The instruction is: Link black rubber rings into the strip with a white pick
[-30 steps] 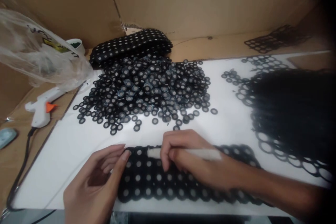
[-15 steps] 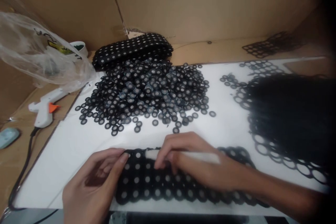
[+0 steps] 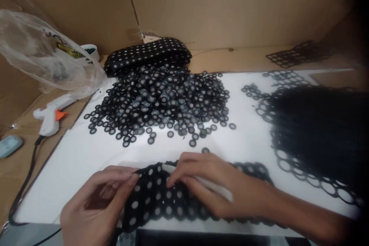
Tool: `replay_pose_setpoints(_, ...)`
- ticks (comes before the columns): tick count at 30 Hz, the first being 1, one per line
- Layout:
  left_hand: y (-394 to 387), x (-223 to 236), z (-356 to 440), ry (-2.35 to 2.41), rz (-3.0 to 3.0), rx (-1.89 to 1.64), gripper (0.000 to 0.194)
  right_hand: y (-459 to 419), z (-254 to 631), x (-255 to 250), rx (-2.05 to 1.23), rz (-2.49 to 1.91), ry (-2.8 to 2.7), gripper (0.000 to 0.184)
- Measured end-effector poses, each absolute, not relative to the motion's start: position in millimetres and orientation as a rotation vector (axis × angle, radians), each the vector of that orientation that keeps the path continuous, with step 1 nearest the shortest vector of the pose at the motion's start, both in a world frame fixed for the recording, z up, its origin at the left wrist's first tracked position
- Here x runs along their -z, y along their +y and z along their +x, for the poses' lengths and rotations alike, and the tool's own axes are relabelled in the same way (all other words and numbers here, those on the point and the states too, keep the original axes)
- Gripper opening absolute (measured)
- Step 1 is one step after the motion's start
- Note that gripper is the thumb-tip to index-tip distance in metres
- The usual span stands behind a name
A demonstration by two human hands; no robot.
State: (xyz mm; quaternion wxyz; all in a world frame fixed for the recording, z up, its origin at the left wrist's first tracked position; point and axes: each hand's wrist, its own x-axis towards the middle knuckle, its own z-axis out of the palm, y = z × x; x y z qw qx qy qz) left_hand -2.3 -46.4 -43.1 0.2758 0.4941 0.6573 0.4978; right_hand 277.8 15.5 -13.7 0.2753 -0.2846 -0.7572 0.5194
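- The right hand (image 3: 215,186) covers the middle of the black punched sheet (image 3: 157,200), and most of the white stick (image 3: 198,181) it holds lies under its fingers.
- The left hand (image 3: 95,205) is cut off at the bottom edge, wrist out of view.
- The sheet's near edge runs off the bottom of the frame.
- A dark blur (image 3: 319,130) hides the leftover mesh (image 3: 288,161) at right.
- The print on the plastic bag (image 3: 46,59) is too smeared to read.

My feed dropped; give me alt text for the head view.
Both hands work a black ring sheet at the white board's near edge: left hand pinches its left end, right hand holds a white stick on it. Behind lie loose rings and a glue gun.
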Motion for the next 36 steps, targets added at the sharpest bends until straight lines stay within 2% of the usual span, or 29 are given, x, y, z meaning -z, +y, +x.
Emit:
replay_pose_setpoints(6,-44,45,-8,1.838,1.373,-1.306,0.022,10,290,15,-1.490,-0.835,-1.770,0.032)
replay_pose_setpoints(18,-44,54,-14,1.695,1.401,-1.402,0.018,10,298,20,-1.506,-0.878,-1.763,0.028)
replay_pose_setpoints(24,-47,52,-14,1.541,1.467,-1.447,0.019,11,292,16,-1.419,-0.826,-1.985,0.029)
replay_pose_setpoints(27,-49,49,-14,1.528,1.510,-1.428,0.020,10,288,17,-1.363,-0.792,-2.070,0.037)
replay_pose_setpoints(29,-48,45,-13,1.628,1.496,-1.323,0.014,9,287,18,-1.325,-0.785,-2.052,0.037)
replay_pose_setpoints(33,-34,32,-7,1.681,1.638,-0.867,0.037,7,287,17,-1.258,-0.721,-2.028,0.032)
replay_pose_setpoints(36,-17,26,2,1.528,1.955,-0.623,0.037,6,288,15,-1.208,-0.721,-2.103,0.031)
